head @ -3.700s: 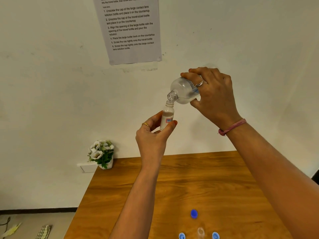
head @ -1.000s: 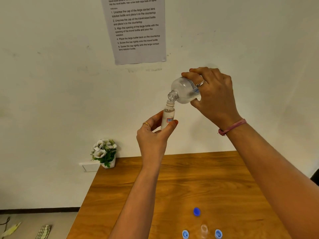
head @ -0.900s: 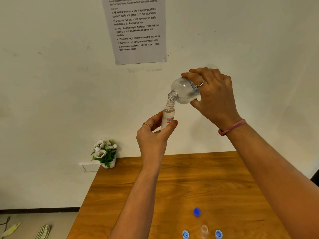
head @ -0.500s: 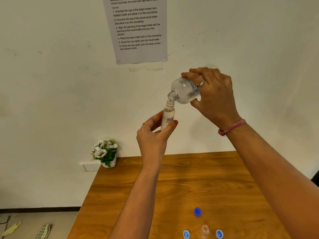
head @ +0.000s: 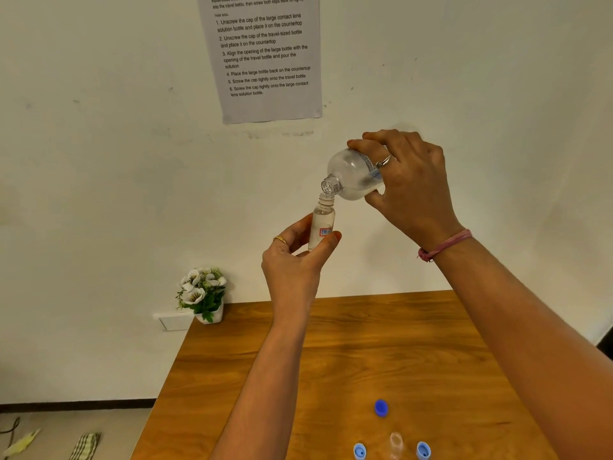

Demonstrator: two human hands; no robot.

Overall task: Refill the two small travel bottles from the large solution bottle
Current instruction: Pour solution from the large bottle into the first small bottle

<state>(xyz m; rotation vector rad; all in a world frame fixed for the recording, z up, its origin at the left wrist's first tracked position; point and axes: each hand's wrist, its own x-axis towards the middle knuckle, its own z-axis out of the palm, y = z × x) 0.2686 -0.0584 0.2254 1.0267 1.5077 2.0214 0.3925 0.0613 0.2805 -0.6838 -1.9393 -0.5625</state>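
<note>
My right hand (head: 411, 190) grips the large clear solution bottle (head: 353, 177), tipped with its open neck down to the left. Its mouth sits just over the open neck of a small travel bottle (head: 322, 224), which my left hand (head: 293, 263) pinches upright between thumb and fingers. Both are held high in front of the wall. Clear liquid reaches up near the small bottle's shoulder. A second small clear bottle (head: 395, 443) stands uncapped on the wooden table (head: 348, 360) near its front edge.
A dark blue cap (head: 381, 408) lies on the table behind the standing bottle. Two light blue caps (head: 359, 451) (head: 423, 450) lie either side of it. A small white flower pot (head: 204, 295) sits at the table's far left corner. An instruction sheet (head: 265, 54) hangs on the wall.
Both hands and bottles hold the same pouring pose. The liquid level in the small bottle has risen since the oldest frame. The view has shifted slightly.
</note>
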